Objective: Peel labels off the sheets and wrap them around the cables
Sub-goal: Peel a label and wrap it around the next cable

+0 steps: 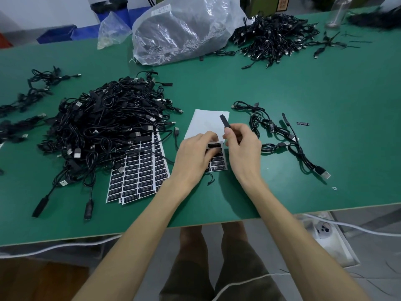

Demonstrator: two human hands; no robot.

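A partly used label sheet (pixel 219 161) lies on the green table (pixel 282 192) in front of me, its upper white backing (pixel 206 122) bare of labels. My left hand (pixel 195 155) rests on the sheet with fingers pressing it down. My right hand (pixel 243 144) pinches a black label (pixel 224 121) that stands up off the sheet. Full label sheets (pixel 138 170) lie stacked to the left, partly under a big pile of black USB cables (pixel 108 127). A few loose cables (pixel 282 135) lie to the right of my hands.
A clear plastic bag (pixel 184 29) with dark contents sits at the back centre, a second cable heap (pixel 275 38) at the back right. More cables (pixel 32 92) trail at the far left. One loose label (pixel 303 123) lies on the table at right. The table's front edge is near my elbows.
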